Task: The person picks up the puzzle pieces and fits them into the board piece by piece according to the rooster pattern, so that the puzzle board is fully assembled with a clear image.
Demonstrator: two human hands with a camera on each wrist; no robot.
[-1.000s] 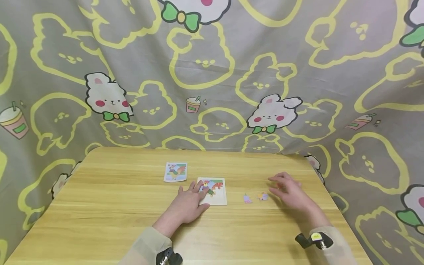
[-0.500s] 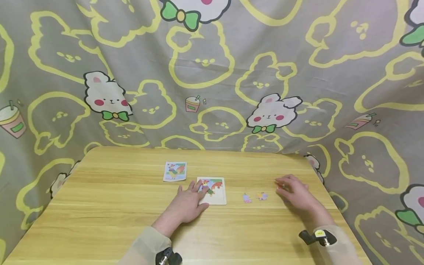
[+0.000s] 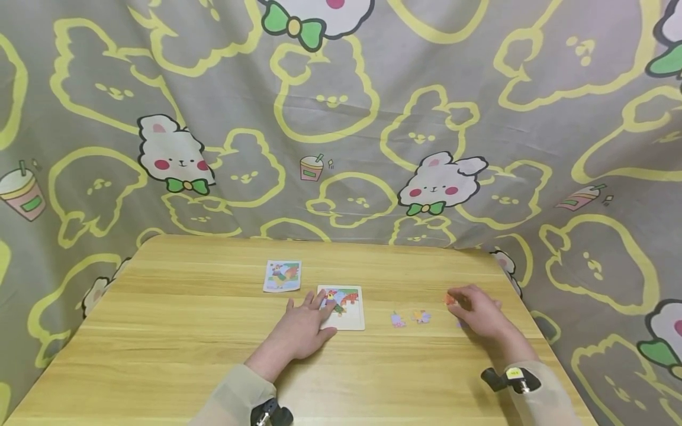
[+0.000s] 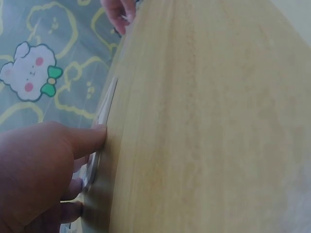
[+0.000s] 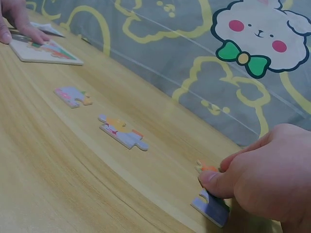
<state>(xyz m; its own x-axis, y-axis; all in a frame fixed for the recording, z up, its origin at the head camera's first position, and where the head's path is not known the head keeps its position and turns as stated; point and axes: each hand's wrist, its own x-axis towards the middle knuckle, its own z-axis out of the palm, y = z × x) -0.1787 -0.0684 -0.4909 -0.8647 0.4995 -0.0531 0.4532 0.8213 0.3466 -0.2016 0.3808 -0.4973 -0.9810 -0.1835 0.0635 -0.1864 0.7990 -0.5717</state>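
My left hand [image 3: 313, 312] lies flat with straight fingers on the lower left part of a white puzzle board [image 3: 350, 307], which has a colourful picture partly filled in. In the left wrist view the left hand's fingertips [image 4: 92, 138] press the board's edge [image 4: 106, 109]. My right hand [image 3: 458, 301] is at the table's right side, its thumb and fingers pinching a small orange puzzle piece [image 5: 206, 168]. A bluish piece [image 5: 212, 207] lies partly under that hand. Two loose pieces [image 3: 397, 320] [image 3: 422, 316] lie between the board and the right hand.
A small picture card [image 3: 282, 276] lies behind and to the left of the board. The wooden table [image 3: 176, 343] has rounded far corners. A grey cartoon-rabbit cloth [image 3: 341, 130] hangs all round it.
My right hand drew back to the right, away from the two loose pieces, and its fingers closed on the orange piece. The left hand stayed on the board.
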